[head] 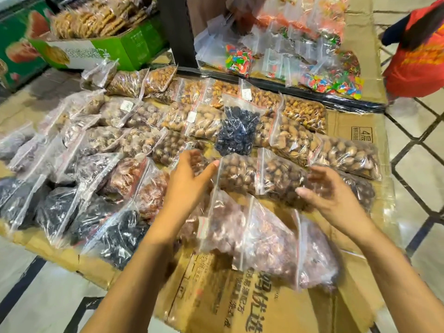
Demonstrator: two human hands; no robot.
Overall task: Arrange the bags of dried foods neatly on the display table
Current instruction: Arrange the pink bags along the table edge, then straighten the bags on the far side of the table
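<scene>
Clear zip bags of dried foods lie in rows on a cardboard-covered display table. My left hand hovers open at the left end of a bag of brown nuts. My right hand is open at that bag's right end, fingers spread; neither hand grips it. A bag of dark blue-black dried fruit lies on top of the nut bags just behind. Pinkish-brown bags lie below my hands near the front edge. Black dried fruit bags fill the front left.
A green carton of biscuits stands at the back left beside a dark post. Bags of colourful candy cover a raised board behind. A person in red stands at the right. Tiled floor surrounds the table.
</scene>
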